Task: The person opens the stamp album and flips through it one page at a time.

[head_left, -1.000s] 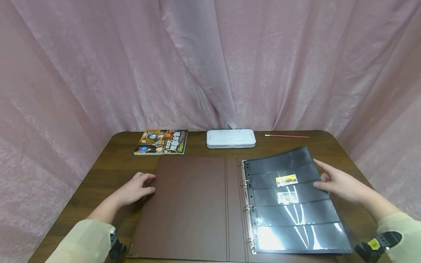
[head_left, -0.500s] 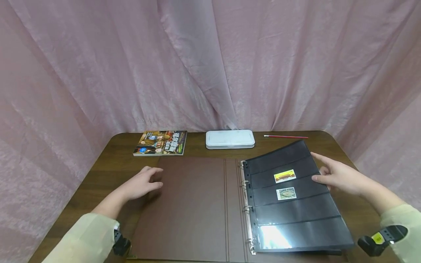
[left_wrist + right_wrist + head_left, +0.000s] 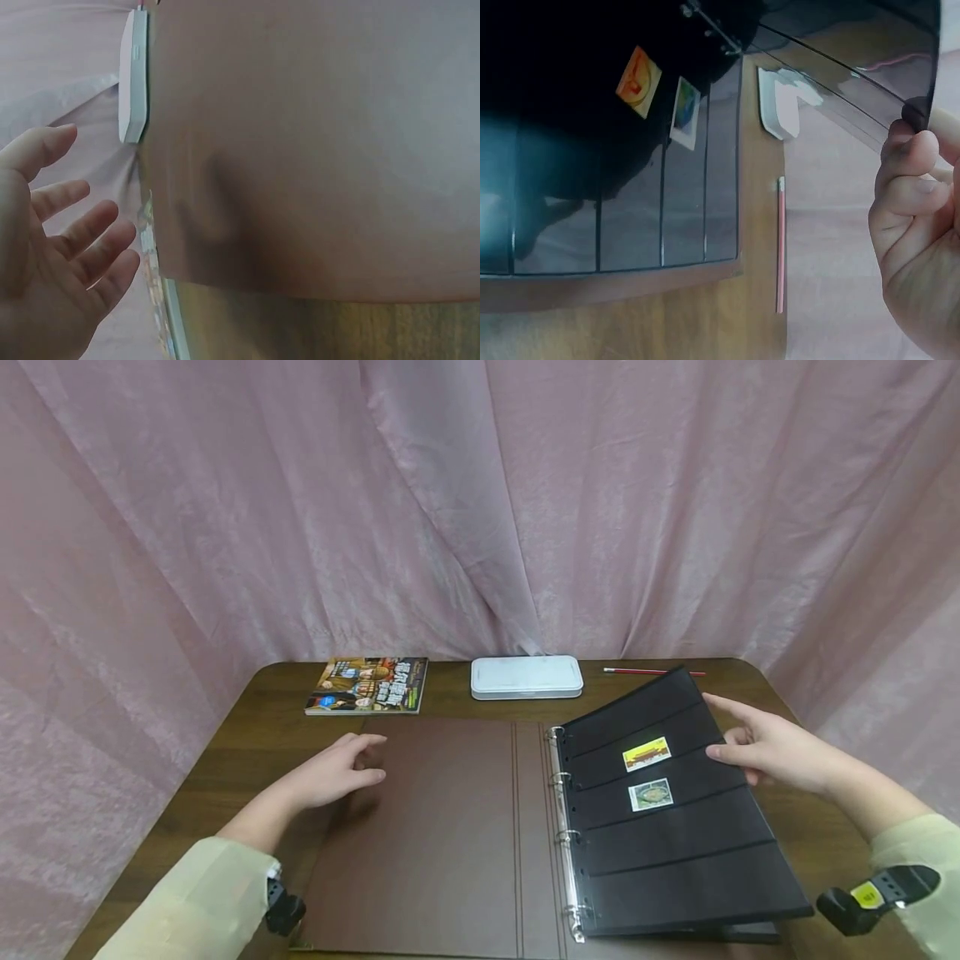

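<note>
A brown ring binder lies open, its bare cover (image 3: 435, 835) on the left. Metal rings (image 3: 564, 837) hold black pocket sheets. The top sheet (image 3: 690, 839) is tilted up, its outer edge pinched by the right hand (image 3: 787, 752). A yellow stamp (image 3: 647, 754) and a green stamp (image 3: 651, 794) sit in its pockets. The left hand (image 3: 330, 772) hovers over the cover's left edge, fingers relaxed, holding nothing. In the right wrist view, the right hand (image 3: 922, 225) grips the raised sheet; another sheet with two stamps lies below. The left wrist view shows the left hand (image 3: 67, 255) apart from the cover (image 3: 315, 150).
Along the table's back edge lie a colourful book (image 3: 369, 685), a white case (image 3: 527, 677) and a red pencil (image 3: 630, 671), partly behind the raised sheet's corner. Pink curtains (image 3: 480, 510) hang behind the table.
The right hand has raised the sheet's outer edge further and moved slightly left with it. Glare has left the sheet, showing both stamps clearly. The left hand has moved right, over the cover.
</note>
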`<move>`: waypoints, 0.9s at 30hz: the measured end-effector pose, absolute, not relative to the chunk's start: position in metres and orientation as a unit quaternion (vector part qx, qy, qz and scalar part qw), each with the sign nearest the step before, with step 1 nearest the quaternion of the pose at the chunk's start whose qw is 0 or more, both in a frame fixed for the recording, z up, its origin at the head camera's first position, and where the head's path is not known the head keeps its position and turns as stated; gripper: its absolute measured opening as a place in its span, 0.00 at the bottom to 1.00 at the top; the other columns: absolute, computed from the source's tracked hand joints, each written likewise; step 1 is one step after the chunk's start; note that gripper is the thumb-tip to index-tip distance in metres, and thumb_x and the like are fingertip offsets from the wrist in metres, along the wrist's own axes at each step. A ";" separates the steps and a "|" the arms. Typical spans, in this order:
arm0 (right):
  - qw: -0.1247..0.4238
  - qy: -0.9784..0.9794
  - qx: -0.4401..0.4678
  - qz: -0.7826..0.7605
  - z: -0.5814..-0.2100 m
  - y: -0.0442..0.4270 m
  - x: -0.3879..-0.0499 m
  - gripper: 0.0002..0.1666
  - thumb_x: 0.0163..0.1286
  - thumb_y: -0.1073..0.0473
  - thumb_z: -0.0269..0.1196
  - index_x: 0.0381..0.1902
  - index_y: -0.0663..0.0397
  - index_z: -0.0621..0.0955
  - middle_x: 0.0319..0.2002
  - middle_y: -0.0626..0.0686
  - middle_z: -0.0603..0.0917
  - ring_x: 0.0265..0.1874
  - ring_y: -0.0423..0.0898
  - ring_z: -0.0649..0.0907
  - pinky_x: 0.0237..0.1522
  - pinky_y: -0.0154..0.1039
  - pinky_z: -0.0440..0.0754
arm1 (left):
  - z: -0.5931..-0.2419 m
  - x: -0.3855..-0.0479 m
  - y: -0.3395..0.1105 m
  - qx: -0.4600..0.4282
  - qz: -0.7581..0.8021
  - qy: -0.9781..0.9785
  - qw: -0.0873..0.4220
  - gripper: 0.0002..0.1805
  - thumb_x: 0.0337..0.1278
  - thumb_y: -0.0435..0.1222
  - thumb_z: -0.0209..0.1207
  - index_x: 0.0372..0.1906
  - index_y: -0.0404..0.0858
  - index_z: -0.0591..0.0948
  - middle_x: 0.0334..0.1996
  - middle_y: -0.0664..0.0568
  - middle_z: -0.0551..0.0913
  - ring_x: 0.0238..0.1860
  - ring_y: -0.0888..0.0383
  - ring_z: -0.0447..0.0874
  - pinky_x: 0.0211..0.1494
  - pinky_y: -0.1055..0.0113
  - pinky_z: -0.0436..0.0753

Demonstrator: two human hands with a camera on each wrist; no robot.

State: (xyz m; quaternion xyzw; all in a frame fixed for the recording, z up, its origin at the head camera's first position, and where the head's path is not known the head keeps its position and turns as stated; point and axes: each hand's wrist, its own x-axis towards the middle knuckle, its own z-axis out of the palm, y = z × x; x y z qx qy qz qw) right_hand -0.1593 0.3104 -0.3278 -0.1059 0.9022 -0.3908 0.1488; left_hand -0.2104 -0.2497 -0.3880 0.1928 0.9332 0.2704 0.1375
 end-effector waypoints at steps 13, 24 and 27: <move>0.143 0.875 -0.133 -0.443 -0.314 0.297 -0.163 0.48 0.67 0.55 0.61 0.75 0.50 0.46 0.14 0.49 0.69 0.09 0.42 0.69 0.10 0.37 0.65 | -0.376 -0.213 -0.239 0.218 0.269 0.928 0.134 0.34 0.60 0.48 0.57 0.66 0.36 0.65 0.53 0.38 0.70 0.53 0.44 0.73 0.53 0.50 0.72; 0.145 0.864 -0.135 -0.463 -0.301 0.279 -0.165 0.48 0.66 0.57 0.61 0.74 0.52 0.47 0.14 0.49 0.68 0.09 0.41 0.67 0.09 0.36 0.63 | -0.363 -0.215 -0.227 0.221 0.277 0.922 0.155 0.35 0.60 0.50 0.56 0.68 0.39 0.63 0.55 0.40 0.69 0.56 0.45 0.71 0.54 0.51 0.72; 0.147 0.857 -0.139 -0.474 -0.299 0.275 -0.166 0.48 0.66 0.58 0.61 0.74 0.53 0.47 0.14 0.49 0.68 0.09 0.40 0.67 0.09 0.36 0.63 | -0.362 -0.215 -0.224 0.228 0.283 0.920 0.144 0.35 0.60 0.49 0.57 0.68 0.39 0.62 0.56 0.41 0.68 0.56 0.46 0.71 0.54 0.51 0.72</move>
